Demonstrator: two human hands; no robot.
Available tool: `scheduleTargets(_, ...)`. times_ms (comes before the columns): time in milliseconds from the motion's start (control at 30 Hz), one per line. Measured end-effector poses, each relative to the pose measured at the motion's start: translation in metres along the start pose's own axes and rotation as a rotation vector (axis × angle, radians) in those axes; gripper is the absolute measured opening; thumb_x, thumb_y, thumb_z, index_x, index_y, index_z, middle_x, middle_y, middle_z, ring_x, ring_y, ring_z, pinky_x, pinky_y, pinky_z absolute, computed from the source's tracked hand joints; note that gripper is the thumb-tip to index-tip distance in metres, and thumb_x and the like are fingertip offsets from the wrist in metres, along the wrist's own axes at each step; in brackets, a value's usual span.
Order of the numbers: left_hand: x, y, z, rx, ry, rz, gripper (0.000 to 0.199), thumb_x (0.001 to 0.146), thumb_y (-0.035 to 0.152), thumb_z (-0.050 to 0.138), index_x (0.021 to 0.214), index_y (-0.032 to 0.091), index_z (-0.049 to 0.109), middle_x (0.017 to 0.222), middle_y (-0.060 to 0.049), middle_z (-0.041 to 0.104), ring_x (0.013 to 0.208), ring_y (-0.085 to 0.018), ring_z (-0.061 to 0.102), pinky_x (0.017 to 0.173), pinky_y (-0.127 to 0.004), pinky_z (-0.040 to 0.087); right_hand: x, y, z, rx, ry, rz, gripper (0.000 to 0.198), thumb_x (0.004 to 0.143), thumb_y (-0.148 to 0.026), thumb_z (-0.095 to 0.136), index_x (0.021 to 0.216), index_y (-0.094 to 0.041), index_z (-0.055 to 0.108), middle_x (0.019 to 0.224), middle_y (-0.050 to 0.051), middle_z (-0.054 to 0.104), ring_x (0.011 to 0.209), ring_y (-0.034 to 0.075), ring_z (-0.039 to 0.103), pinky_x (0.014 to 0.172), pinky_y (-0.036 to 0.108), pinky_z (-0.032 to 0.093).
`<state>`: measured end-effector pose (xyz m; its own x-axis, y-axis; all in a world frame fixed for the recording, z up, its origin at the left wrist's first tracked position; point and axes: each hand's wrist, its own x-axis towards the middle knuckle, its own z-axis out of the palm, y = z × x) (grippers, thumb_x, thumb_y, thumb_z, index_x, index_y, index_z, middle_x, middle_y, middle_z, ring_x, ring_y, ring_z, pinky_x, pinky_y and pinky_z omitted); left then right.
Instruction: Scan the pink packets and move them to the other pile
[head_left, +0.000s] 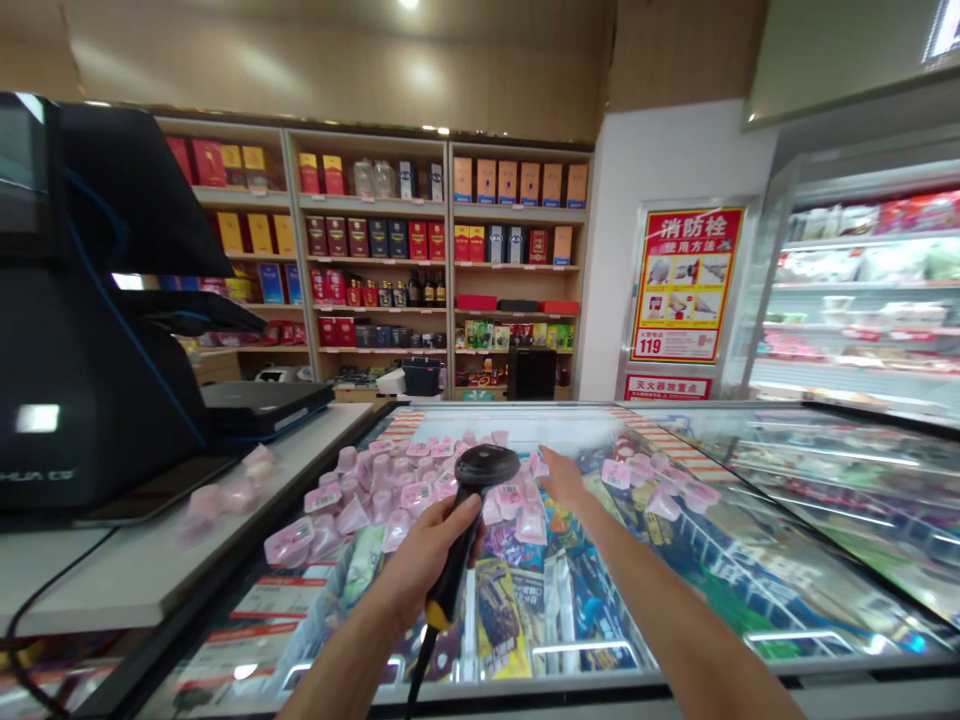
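My left hand [442, 535] is wrapped around the dark handle of a handheld barcode scanner [486, 464], its head pointing away from me over the glass. A cable runs down from the yellow-trimmed end of the handle. My right hand [561, 480] reaches forward just right of the scanner, fingers stretched apart beside small pink packaged cups; whether they touch one is unclear. Many pink cups [352, 515] with white barcode labels lie loosely on the freezer's glass lid [570, 425], left of and around the scanner. A smaller group of pink cups [660, 482] sits to the right.
Several blurred pink cups [236, 492] rest on the white counter [97, 590] at left, beside a black checkout machine [97, 350]. Bagged frozen goods [502, 620] show through the glass. Shelves of boxes [375, 240], a red fire-hydrant poster [686, 285] and a display fridge [862, 290] stand beyond.
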<state>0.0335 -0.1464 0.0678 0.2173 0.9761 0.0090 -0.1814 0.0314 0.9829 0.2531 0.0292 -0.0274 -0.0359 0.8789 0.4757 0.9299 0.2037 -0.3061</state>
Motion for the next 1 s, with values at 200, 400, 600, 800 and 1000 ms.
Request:
scheduleTargets(200,-0.007,0.004,0.003,-0.007,0.028,-0.006,0.025,0.064,0.039,0.054,0.061,0.015,0.050,0.052,0.002,0.052,0.044,-0.007,0.046,0.045,-0.020,0.034,0.001,0.019,0.003,0.073,0.071,0.070,0.025,0.059,-0.012,0.049,0.083,-0.015,0.054,0.084,0.008,0.058,0.082,0.018,0.052,0.074,0.030,0.038)
scheduleTargets(400,-0.005,-0.001,0.009,-0.013,-0.071,0.016,0.024,0.067,0.038,0.052,0.063,0.014,0.051,0.053,0.002,0.051,0.045,-0.007,0.045,0.046,-0.020,0.034,-0.011,0.033,-0.014,0.413,0.282,0.078,0.031,0.060,-0.019,0.048,0.090,-0.015,0.047,0.086,0.005,0.057,0.076,0.015,0.053,0.070,0.029,0.041)
scheduleTargets(600,-0.004,-0.001,0.014,0.004,-0.110,0.010,0.025,0.066,0.039,0.053,0.061,0.015,0.049,0.051,0.003,0.050,0.043,-0.007,0.044,0.044,-0.021,0.033,-0.016,0.031,-0.022,0.420,0.322,0.090,0.035,0.057,-0.017,0.047,0.092,-0.016,0.046,0.086,0.005,0.056,0.079,0.017,0.052,0.070,0.031,0.040)
scheduleTargets(800,-0.004,0.000,0.018,-0.008,-0.090,-0.006,0.025,0.065,0.039,0.053,0.062,0.015,0.049,0.054,0.002,0.052,0.044,-0.007,0.045,0.045,-0.021,0.034,-0.026,0.037,-0.032,0.295,0.335,0.111,0.033,0.059,-0.021,0.048,0.092,-0.016,0.047,0.086,0.005,0.056,0.080,0.018,0.051,0.073,0.032,0.038)
scheduleTargets(1000,-0.001,0.000,0.017,-0.013,-0.083,-0.008,0.024,0.065,0.039,0.053,0.064,0.015,0.049,0.053,0.002,0.051,0.045,-0.008,0.046,0.045,-0.021,0.035,-0.048,0.055,-0.044,-0.164,0.380,0.242,0.028,0.062,-0.024,0.050,0.089,-0.018,0.052,0.097,0.008,0.053,0.096,0.025,0.041,0.080,0.040,0.027)
